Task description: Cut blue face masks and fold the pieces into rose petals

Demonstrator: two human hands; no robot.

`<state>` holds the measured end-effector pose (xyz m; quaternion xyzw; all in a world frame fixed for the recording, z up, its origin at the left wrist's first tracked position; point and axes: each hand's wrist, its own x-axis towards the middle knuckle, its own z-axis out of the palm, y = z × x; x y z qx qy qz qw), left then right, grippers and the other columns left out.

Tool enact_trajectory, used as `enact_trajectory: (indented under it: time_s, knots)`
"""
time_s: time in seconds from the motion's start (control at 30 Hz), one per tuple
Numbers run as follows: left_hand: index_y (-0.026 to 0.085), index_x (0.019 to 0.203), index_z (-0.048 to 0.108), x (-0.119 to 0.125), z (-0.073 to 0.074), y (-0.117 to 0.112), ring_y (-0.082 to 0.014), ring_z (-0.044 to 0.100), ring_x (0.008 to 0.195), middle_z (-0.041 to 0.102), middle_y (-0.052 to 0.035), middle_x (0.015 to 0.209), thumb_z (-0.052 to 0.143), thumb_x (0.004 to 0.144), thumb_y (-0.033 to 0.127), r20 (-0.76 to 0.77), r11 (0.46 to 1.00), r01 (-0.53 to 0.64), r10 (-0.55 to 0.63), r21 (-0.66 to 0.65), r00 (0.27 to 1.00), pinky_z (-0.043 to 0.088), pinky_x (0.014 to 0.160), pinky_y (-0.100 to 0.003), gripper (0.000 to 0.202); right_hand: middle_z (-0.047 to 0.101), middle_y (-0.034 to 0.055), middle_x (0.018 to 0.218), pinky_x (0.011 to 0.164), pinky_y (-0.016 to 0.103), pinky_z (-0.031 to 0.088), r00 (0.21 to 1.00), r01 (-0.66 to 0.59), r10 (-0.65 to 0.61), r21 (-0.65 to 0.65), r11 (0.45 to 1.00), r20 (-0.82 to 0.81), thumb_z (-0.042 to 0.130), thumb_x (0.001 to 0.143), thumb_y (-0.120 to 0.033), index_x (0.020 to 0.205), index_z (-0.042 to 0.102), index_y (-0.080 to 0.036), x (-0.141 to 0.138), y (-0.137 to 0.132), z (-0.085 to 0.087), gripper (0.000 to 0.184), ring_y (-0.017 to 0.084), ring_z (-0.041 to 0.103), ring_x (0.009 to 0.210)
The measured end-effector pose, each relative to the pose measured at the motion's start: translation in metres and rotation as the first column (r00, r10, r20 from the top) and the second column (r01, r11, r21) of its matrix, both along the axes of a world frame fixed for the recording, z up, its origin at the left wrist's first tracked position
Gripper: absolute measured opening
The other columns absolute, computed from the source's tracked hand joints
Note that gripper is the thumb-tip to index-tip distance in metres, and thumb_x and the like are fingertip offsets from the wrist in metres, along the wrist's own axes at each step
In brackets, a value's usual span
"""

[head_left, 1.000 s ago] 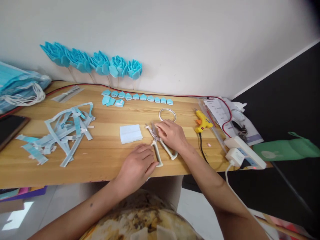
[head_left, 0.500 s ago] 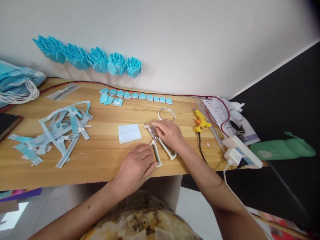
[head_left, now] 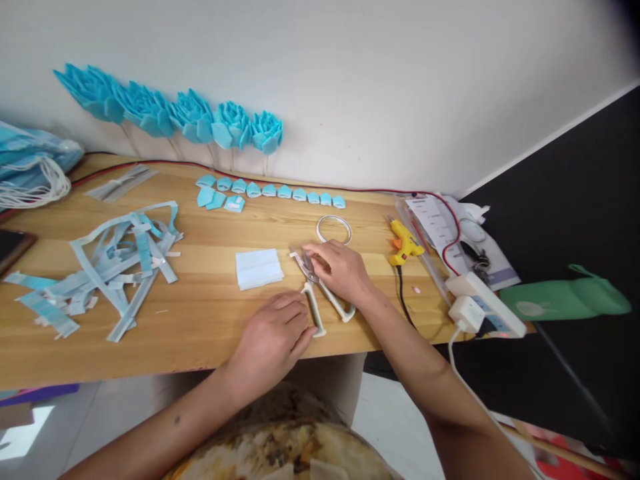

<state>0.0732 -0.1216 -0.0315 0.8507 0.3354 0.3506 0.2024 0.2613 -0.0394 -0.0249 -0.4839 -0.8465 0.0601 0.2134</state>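
White-handled scissors (head_left: pixel 311 275) lie with blades and handles spread on the wooden table. My left hand (head_left: pixel 274 337) rests palm down beside their left handle, fingers stretched and the thumb tip at that handle. Over the right blade, my right hand (head_left: pixel 341 268) has its fingers bent and closed about the metal; the fingertips are partly hidden. A small white bit sits by the tip of the left blade. Left of the scissors is a flat, pale blue folded sheet (head_left: pixel 259 269). A white ring-shaped roll (head_left: pixel 334 230) lies just beyond my right hand.
Cut blue strips (head_left: pixel 125 267) are heaped at left. Small blue folded petals (head_left: pixel 269 191) line the back below several blue flowers (head_left: pixel 193 117) on sticks against the wall. At right are a yellow glue gun (head_left: pixel 404 243), a power strip (head_left: pixel 487 307) and a green bottle (head_left: pixel 565 298).
The view has shifted slightly, so things at left appear a little further left. Both hands and the scissors hold nearly the same place.
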Motion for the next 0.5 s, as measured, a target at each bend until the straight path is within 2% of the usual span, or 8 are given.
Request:
enact_trajectory:
  time_s: [0.17,0.3,0.37,0.5]
  knots:
    - [0.014,0.078,0.062,-0.001,0.000,0.000,-0.0229,0.063,0.099,0.068,-0.0076,0.081,0.053,0.091,0.018,-0.012,1.000,-0.002,0.002,-0.012,1.000,0.053,0.095,-0.042,0.017,0.072,0.0036,0.103,0.082,0.030,0.049,0.997,-0.036,0.036,-0.002,0.999,-0.065,0.046,0.091,-0.016,0.120,0.058,-0.022,0.005,0.000,0.005,0.032,0.018,0.062,0.096]
    - [0.015,0.079,0.062,-0.001,-0.001,-0.001,-0.0227,0.062,0.101,0.068,-0.0063,0.084,0.055,0.091,0.019,-0.027,1.000,0.022,-0.023,-0.011,0.999,0.051,0.098,-0.042,0.014,0.071,0.0050,0.104,0.086,0.033,0.048,0.975,0.188,-0.179,0.060,0.980,-0.130,0.043,0.090,-0.012,0.117,0.060,-0.020,0.028,0.011,0.007,0.033,0.020,0.062,0.096]
    - [0.015,0.082,0.063,-0.001,-0.002,-0.001,-0.0232,0.060,0.105,0.067,-0.0064,0.090,0.056,0.090,0.020,-0.046,0.999,0.045,-0.045,-0.004,0.998,0.049,0.100,-0.044,0.012,0.071,0.0065,0.105,0.088,0.036,0.047,0.970,0.239,-0.235,0.053,0.970,-0.065,0.048,0.089,-0.015,0.113,0.063,-0.019,0.040,0.017,0.007,0.028,0.022,0.061,0.099]
    - [0.016,0.080,0.062,-0.002,-0.003,0.001,-0.0233,0.056,0.112,0.065,-0.0085,0.102,0.052,0.092,0.018,-0.104,0.995,0.101,-0.099,0.017,0.990,0.051,0.097,-0.042,0.015,0.070,0.0080,0.106,0.090,0.040,0.043,0.975,0.193,-0.193,0.011,0.981,0.114,0.060,0.087,-0.025,0.105,0.067,-0.019,0.047,0.020,0.008,0.020,0.026,0.059,0.101]
